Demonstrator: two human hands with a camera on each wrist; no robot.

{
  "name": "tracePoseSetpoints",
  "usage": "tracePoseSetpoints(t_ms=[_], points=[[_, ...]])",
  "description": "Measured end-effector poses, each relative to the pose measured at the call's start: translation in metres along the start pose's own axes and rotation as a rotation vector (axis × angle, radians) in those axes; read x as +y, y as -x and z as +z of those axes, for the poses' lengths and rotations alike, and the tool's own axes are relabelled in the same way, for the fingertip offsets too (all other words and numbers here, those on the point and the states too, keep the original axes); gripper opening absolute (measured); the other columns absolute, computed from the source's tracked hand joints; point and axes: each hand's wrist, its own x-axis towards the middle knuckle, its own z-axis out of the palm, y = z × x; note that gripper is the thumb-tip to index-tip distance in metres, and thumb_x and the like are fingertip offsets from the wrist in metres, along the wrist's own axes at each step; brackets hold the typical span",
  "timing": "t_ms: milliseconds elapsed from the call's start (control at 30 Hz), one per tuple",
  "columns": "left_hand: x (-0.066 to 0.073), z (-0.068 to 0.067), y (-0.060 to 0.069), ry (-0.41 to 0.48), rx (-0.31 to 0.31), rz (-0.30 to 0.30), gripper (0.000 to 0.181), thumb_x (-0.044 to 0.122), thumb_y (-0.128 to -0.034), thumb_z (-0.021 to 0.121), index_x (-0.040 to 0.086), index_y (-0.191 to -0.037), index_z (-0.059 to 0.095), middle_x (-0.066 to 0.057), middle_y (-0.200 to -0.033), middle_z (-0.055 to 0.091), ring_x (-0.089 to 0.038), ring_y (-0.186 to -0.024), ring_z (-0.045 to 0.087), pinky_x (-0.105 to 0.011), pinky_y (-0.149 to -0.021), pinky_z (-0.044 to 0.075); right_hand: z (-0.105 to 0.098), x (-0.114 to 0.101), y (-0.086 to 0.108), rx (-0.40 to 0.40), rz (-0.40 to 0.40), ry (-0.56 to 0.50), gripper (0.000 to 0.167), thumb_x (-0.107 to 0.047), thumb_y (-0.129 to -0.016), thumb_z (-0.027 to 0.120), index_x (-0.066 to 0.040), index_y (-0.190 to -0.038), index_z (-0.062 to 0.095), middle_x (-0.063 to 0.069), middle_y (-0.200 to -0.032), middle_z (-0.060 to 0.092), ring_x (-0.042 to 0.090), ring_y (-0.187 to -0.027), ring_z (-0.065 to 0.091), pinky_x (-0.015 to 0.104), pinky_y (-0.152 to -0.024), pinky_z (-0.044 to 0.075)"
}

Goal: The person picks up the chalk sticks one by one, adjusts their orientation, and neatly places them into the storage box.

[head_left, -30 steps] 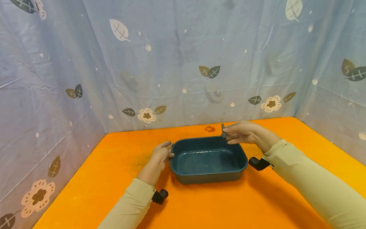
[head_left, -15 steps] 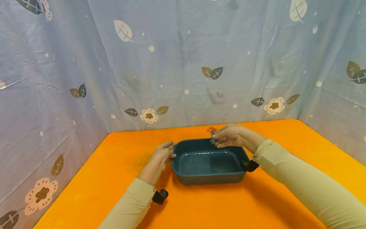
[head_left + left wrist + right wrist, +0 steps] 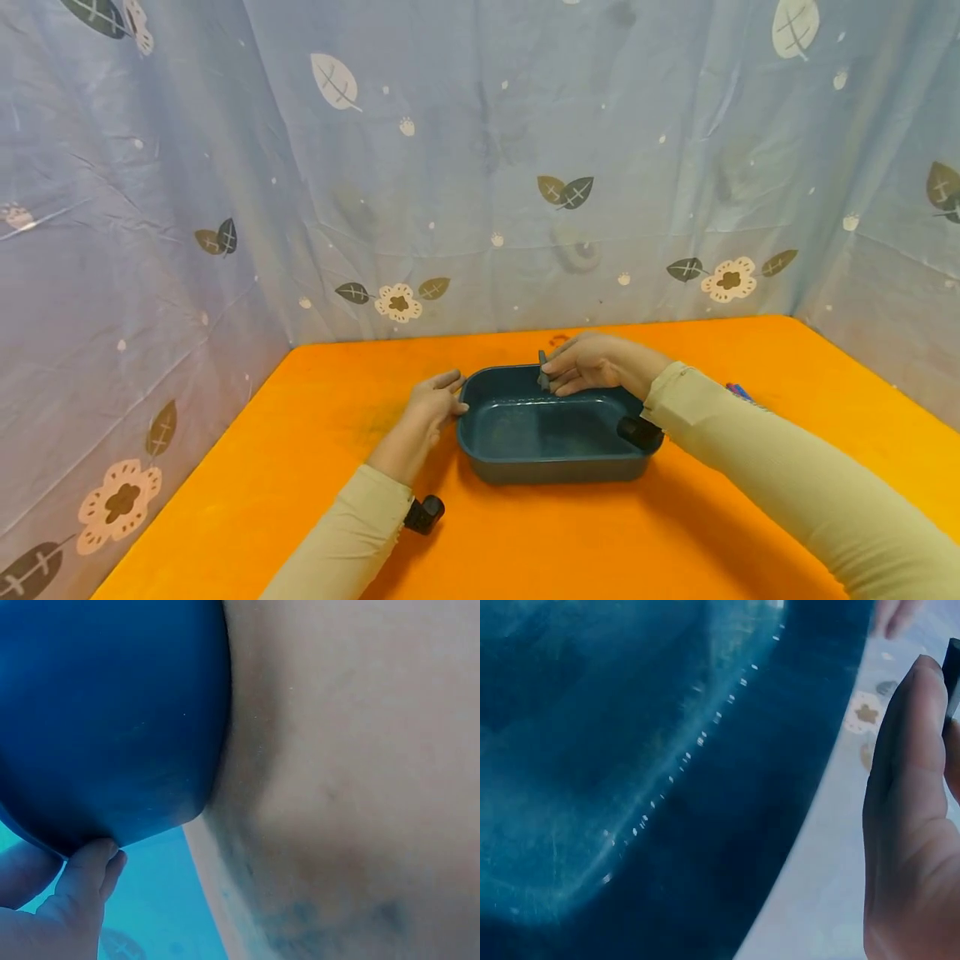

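Resting on the orange surface: one dark teal basin. Left hand, fingers pinching its left rim. Right hand, fingers pinching one small dark grey object at the far rim. Beyond: one leaf-patterned curtain.

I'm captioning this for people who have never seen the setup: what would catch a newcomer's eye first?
Probably the bright orange table and, at its middle, the dark teal basin, its left end gripped by the left hand. Next, the right hand, pinching a small dark grey piece at the basin's far side. Behind hangs a pale blue curtain printed with leaves and flowers.
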Motion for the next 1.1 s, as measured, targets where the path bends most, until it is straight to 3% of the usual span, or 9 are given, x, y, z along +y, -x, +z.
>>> tracePoseSetpoints(t_ms=[233,467,733,967,1100], points=[[-0.001,-0.002,-0.001,-0.043,0.0,0.003,0.065,-0.024,-0.0846,0.05,-0.005,-0.146,0.038,-0.021,-0.147,0.041,-0.039,-0.134,0.039,-0.024,-0.072,0.046,0.018,0.009,-0.017,0.003,0.069,0.08,0.041,-0.001,-0.097,0.055,0.016,-0.132,0.042,0.012,-0.086,0.064,0.019,-0.071,0.063,0.029,-0.072,0.056],[-0.001,-0.001,0.0,-0.051,0.001,0.007,0.064,-0.024,-0.0841,0.05,-0.006,-0.145,0.038,-0.022,-0.146,0.042,-0.04,-0.132,0.04,-0.035,-0.09,0.049,0.03,0.019,-0.029,-0.004,0.114,0.125,0.024,0.001,-0.096,0.057,0.011,-0.117,0.054,0.015,-0.087,0.064,0.02,-0.072,0.064,0.032,-0.073,0.057],[-0.002,0.0,0.002,-0.038,0.002,0.0,0.065,-0.025,-0.0836,0.049,-0.007,-0.145,0.038,-0.022,-0.146,0.041,-0.039,-0.133,0.04,-0.024,-0.074,0.048,0.039,0.027,-0.037,-0.026,0.162,0.133,0.027,0.003,-0.093,0.059,0.013,-0.119,0.058,0.016,-0.082,0.067,0.019,-0.068,0.066,0.031,-0.071,0.057],[0.001,0.001,0.003,-0.044,-0.016,0.006,0.065,-0.024,-0.085,0.049,-0.006,-0.146,0.037,-0.022,-0.148,0.04,-0.04,-0.134,0.038,-0.031,-0.083,0.049,0.04,0.027,-0.039,-0.01,0.166,0.155,0.03,0.004,-0.092,0.06,0.013,-0.121,0.058,0.017,-0.084,0.068,0.02,-0.068,0.067,0.032,-0.071,0.057],[0.0,0.0,0.001,-0.048,-0.005,0.004,0.065,-0.024,-0.0844,0.049,-0.006,-0.145,0.038,-0.022,-0.147,0.041,-0.039,-0.132,0.041,-0.026,-0.076,0.049,0.041,0.026,-0.04,-0.006,0.17,0.175,0.033,0.004,-0.092,0.061,0.014,-0.124,0.056,0.018,-0.088,0.069,0.02,-0.07,0.067,0.034,-0.074,0.057]])
